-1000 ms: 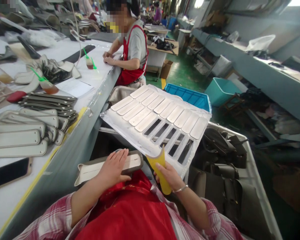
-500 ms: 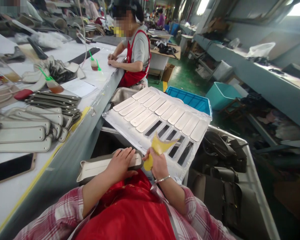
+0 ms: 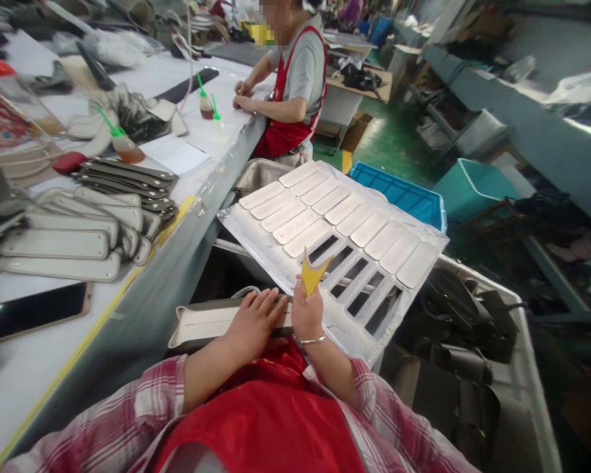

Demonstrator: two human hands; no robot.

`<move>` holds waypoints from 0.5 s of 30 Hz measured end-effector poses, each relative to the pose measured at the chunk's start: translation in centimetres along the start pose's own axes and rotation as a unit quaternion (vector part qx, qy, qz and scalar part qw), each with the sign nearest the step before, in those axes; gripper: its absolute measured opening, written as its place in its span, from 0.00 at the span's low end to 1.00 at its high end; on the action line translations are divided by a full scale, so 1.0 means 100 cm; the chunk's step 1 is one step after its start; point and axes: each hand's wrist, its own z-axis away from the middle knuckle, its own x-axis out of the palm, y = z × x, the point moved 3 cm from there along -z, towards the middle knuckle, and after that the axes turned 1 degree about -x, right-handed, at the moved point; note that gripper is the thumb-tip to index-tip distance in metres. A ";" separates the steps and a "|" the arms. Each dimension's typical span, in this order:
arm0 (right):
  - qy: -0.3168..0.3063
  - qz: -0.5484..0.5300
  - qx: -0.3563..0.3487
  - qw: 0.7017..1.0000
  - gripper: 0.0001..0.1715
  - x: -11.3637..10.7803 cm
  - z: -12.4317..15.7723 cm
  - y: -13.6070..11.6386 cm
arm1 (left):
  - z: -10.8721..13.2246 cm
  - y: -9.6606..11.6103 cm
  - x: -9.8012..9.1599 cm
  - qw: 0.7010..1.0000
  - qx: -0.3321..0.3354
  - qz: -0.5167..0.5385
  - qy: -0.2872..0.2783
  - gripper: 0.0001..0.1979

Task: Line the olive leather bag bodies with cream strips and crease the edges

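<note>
My left hand [image 3: 254,320] lies flat with fingers stretched on a long grey leather panel [image 3: 204,322] resting over my lap. Right beside it, my right hand [image 3: 306,314] pinches a folded yellow backing strip [image 3: 312,272] that sticks upward. Just beyond my hands lies a white die-cut sheet [image 3: 256,231] holding rows of oblong pale stickers [image 3: 295,223], with several dark empty slots [image 3: 359,284] on its near side.
A stack of grey leather panels [image 3: 79,226] and a phone [image 3: 32,310] lie on the worktable [image 3: 39,368] at left. A co-worker in a red apron [image 3: 295,85] sits further along. Blue crates [image 3: 398,194] stand behind; a bin of dark leather pieces [image 3: 463,368] is at right.
My right hand has moved left and up with the yellow strip, closing in beside my left hand at the panel's end. The view has shifted slightly downward.
</note>
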 end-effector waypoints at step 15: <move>-0.547 0.243 -0.160 0.785 0.13 0.044 -0.022 -0.077 | 0.147 -0.136 -0.011 0.652 -0.393 0.587 0.277 0.25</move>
